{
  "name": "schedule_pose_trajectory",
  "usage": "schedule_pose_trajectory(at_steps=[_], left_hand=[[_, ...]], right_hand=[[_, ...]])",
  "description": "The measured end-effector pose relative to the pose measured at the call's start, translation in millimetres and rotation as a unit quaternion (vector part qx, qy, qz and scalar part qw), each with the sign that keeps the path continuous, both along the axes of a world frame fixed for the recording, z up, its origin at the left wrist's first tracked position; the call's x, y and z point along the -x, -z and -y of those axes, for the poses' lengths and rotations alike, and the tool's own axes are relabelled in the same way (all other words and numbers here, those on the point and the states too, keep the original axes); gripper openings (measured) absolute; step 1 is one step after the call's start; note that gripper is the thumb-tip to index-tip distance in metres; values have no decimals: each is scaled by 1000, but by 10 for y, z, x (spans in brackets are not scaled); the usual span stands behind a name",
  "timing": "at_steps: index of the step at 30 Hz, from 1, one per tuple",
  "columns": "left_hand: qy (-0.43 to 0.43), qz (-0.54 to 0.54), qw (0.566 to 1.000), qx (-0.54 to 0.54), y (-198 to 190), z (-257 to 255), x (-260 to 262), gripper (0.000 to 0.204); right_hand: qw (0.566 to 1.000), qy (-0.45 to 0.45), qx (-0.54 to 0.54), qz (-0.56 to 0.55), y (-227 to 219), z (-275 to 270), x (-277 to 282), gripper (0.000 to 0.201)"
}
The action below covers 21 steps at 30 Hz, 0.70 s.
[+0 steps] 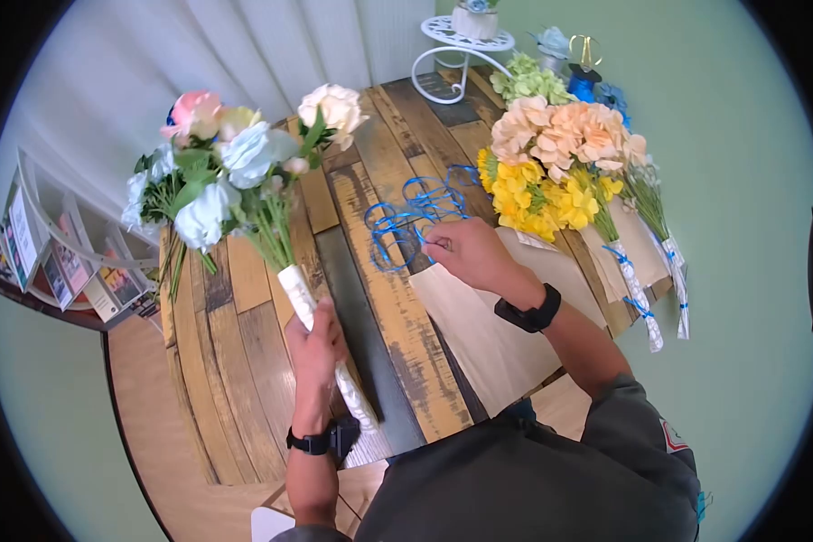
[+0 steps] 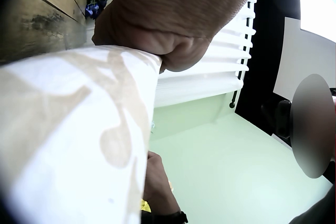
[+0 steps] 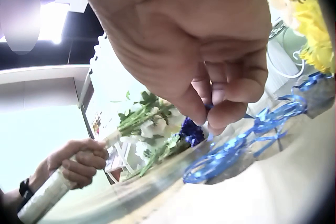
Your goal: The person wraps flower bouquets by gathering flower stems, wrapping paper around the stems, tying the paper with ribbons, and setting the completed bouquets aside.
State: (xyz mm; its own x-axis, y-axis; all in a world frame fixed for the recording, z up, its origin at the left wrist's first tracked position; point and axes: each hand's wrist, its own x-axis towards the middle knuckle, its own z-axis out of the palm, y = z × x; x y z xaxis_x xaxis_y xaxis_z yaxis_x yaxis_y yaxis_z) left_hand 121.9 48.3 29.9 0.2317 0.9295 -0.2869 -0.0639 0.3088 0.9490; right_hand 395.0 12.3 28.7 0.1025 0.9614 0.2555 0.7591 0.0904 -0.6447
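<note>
left hand (image 1: 315,347), curled round the wrapped stem of 1 bouquet (image 1: 260,181); right hand (image 1: 468,256), fingertips pinching blue ribbon (image 1: 396,237). brown paper (image 1: 506,321) lies on the bench (image 1: 244,361).

I can't read any words or numbers. The booklets (image 1: 66,274) and sleeve patch (image 1: 673,437) look too tiny.

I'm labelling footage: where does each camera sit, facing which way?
Head: on the head, facing forward and down over the table; left hand, right hand, dark top show.
Left wrist: there, facing past its hand and the white wrapped handle; right hand beyond.
Right wrist: there, facing past its hand to blue ribbon; left hand beyond.
Head and right wrist share the ribbon.
</note>
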Motion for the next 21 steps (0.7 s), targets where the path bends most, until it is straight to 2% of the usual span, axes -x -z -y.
schedule_pose_trajectory(at_steps=[1, 3, 4, 7, 9, 12, 16, 21], left_hand=[[12, 8, 1000, 3, 10, 15, -3, 36], [20, 20, 999, 14, 12, 38, -29, 37], [35, 29, 999, 26, 14, 47, -22, 38], [47, 36, 998, 33, -56, 107, -63, 21], [65, 55, 996, 18, -56, 131, -70, 31], [77, 60, 995, 6, -49, 167, -61, 34], [102, 83, 991, 21, -50, 168, -66, 29], [110, 86, 989, 36, -44, 196, -83, 20]], right_hand=[[1000, -7, 2, -2, -23, 25, 62, 16], [970, -63, 52, -229, -80, 39, 184, 16], [969, -70, 54, -232, -130, 55, 250, 16], [953, -103, 92, -269, -236, 168, 488, 16], [925, -115, 105, -347, -286, 183, 567, 17], [919, -128, 140, -344, -393, 231, 661, 16], [896, -154, 172, -381, -381, 269, 699, 17], [895, -168, 188, -368, -297, 278, 713, 17]])
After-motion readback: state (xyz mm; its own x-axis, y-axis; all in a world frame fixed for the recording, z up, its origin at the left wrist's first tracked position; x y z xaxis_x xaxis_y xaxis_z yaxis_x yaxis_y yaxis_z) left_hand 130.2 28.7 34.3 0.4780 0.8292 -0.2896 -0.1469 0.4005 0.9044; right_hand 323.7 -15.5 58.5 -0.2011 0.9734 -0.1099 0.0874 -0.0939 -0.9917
